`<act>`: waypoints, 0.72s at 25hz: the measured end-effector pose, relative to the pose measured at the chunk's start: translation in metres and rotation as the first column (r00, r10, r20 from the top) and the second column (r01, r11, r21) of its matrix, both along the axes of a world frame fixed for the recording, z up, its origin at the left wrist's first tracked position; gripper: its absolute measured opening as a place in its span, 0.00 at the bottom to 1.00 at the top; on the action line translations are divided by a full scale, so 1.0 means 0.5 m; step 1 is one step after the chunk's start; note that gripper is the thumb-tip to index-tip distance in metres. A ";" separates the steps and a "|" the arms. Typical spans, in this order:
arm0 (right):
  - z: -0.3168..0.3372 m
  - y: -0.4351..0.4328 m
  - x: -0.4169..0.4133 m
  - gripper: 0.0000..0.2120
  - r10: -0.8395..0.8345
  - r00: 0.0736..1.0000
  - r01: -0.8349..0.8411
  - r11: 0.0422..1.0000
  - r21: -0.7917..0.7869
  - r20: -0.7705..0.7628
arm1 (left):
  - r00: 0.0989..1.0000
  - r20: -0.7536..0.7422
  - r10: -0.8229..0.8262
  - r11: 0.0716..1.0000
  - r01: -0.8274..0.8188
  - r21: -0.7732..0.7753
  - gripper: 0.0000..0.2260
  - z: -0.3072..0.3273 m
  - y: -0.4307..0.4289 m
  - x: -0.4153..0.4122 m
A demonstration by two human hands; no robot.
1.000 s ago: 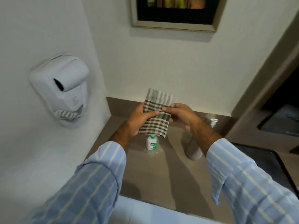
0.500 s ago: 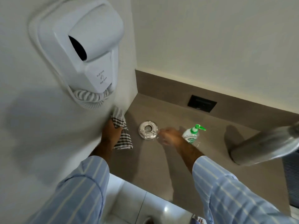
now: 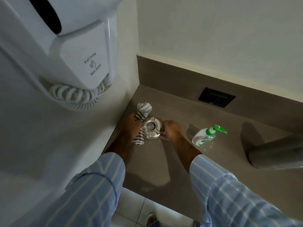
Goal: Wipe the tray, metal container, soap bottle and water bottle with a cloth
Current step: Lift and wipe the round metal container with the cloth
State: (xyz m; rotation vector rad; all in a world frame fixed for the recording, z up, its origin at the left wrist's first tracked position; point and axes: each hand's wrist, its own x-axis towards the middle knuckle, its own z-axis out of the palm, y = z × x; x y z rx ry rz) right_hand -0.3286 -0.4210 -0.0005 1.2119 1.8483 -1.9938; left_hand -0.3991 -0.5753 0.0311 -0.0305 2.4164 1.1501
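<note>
Metal container (image 3: 152, 128) sits on the brown worktop (image 3: 164, 161) near the corner. Left hand (image 3: 131, 125) grips the checked cloth (image 3: 142, 112) against the container's left rim — right hand (image 3: 170, 131) clasps its right side. Soap bottle (image 3: 204, 136) stands just right of that hand; wall-hung hair dryer (image 3: 73, 46) overhead.

L hand (image 3: 131, 124) grips checked cloth (image 3: 141, 115) against metal container (image 3: 152, 127) on brown counter (image 3: 164, 161); R hand (image 3: 170, 131) holds container's other side. Soap bottle (image 3: 205, 135) just R of it; wall hair dryer (image 3: 65, 46) above L.
</note>
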 end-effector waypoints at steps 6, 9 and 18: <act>0.046 -0.024 0.004 0.31 -0.185 0.981 0.142 0.899 -0.414 -0.065 | 0.978 0.187 0.088 0.950 -0.139 0.279 0.13 0.024 0.013 0.009; 0.094 -0.038 0.001 0.37 -0.264 0.959 0.135 0.744 -0.655 -0.102 | 0.995 -0.081 0.055 0.983 -0.040 0.179 0.12 0.077 0.057 0.028; 0.293 -0.045 0.045 0.17 -0.555 0.817 0.252 0.589 -0.768 -0.157 | 0.925 -0.359 -0.127 0.905 0.256 0.340 0.11 0.263 0.117 0.164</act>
